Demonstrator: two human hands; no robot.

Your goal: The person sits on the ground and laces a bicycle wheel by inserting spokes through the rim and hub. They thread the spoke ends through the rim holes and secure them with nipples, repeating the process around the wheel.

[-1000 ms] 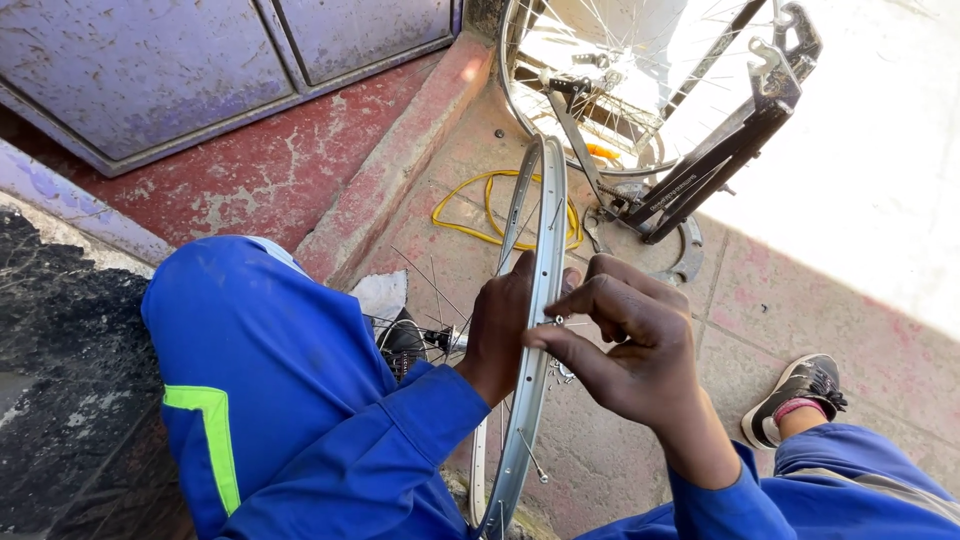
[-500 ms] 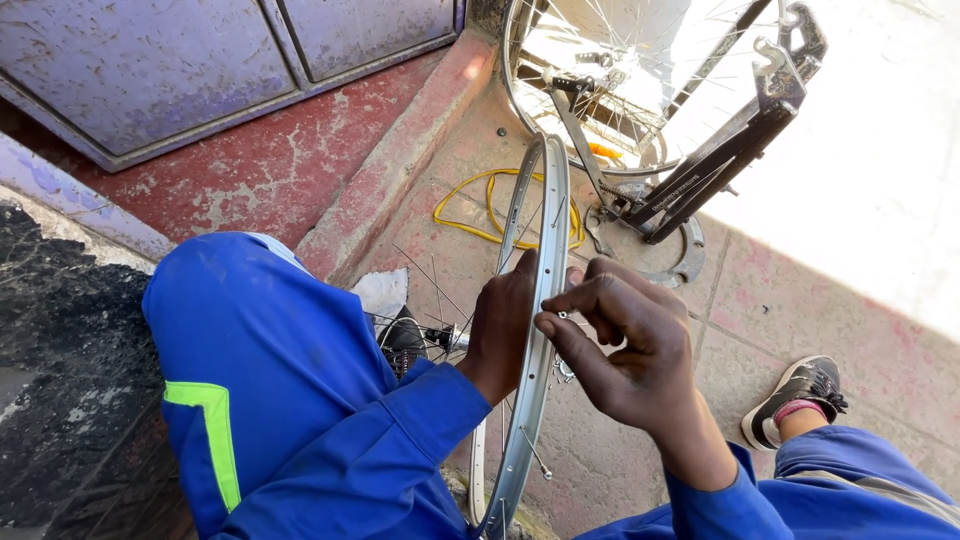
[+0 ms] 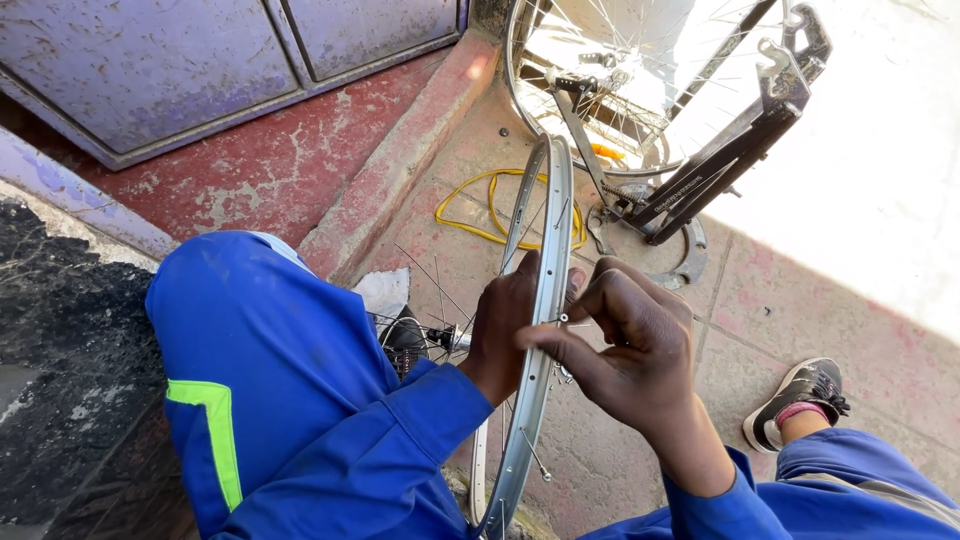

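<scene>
1. Your left hand (image 3: 507, 330) grips the bare silver wheel rim (image 3: 540, 300) from its left side, fingers wrapped over the edge, holding it upright on the paving between your knees.
2. Your right hand (image 3: 625, 345) sits against the rim's right side, thumb and forefinger pinched shut on a small spoke nipple (image 3: 563, 319) at the rim's face.
3. Loose spokes (image 3: 440, 300) fan out from the hub (image 3: 445, 340) low on the left, beside your blue trouser leg (image 3: 260, 350).
4. Beyond the rim lie a yellow cable (image 3: 480, 210) and a second, spoked wheel (image 3: 600, 80) next to a black metal stand (image 3: 720, 170).
5. Your shoe (image 3: 800, 395) rests on the pavers to the right.
</scene>
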